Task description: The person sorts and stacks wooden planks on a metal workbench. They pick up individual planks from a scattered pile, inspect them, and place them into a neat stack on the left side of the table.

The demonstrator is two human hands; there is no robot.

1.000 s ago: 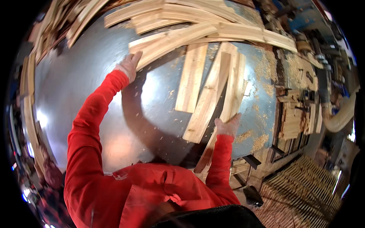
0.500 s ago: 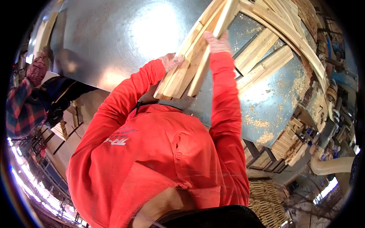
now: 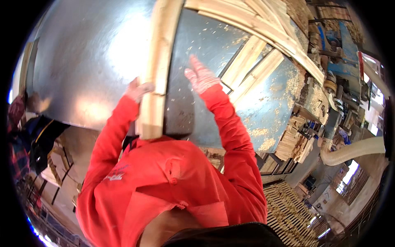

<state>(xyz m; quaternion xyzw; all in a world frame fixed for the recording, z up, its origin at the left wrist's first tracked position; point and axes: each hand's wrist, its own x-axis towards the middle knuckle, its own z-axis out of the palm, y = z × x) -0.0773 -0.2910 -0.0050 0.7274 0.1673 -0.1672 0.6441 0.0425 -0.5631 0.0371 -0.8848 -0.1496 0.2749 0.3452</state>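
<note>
We have a bundle of boards (image 3: 159, 49) running lengthwise away from our red sweatshirt (image 3: 144, 181), over the metal table (image 3: 78, 70), its far end out of view. The wood is pale and yellowish with warmer tan patches, the near end cut square, and a crosswise line breaks the top face near our left hand (image 3: 139, 89), which grips the left edge. Our right hand (image 3: 201, 76) is open, apart from the bundle. Beyond it lie two loose boards (image 3: 243, 58), similarly pale, near scattered shavings (image 3: 267, 144).
</note>
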